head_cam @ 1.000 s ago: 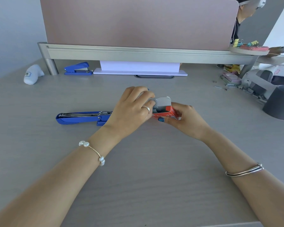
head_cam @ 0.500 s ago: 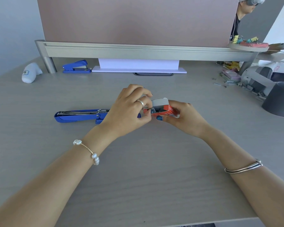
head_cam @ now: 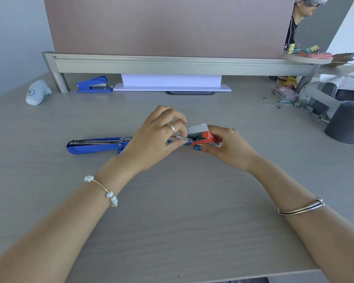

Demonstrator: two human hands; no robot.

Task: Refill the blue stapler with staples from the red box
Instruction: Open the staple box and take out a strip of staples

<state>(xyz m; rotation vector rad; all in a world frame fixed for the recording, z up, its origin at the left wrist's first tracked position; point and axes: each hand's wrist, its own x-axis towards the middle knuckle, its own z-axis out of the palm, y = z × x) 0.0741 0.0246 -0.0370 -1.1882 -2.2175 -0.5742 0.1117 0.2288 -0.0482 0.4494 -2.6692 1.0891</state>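
Right hand [head_cam: 229,148] holds the red box [head_cam: 207,138], open flap toward 9 o'clock. Left hand [head_cam: 151,139] fingers [head_cam: 180,130] pinch a staple strip [head_cam: 183,138] part-way out of the box mouth. Blue stapler [head_cam: 94,144] lies open on the desk [head_cam: 172,221], at 9 o'clock from the left hand, long axis 9-to-3, roughly parallel to the strip. Left hand is nearer; judged a short leftward carry.
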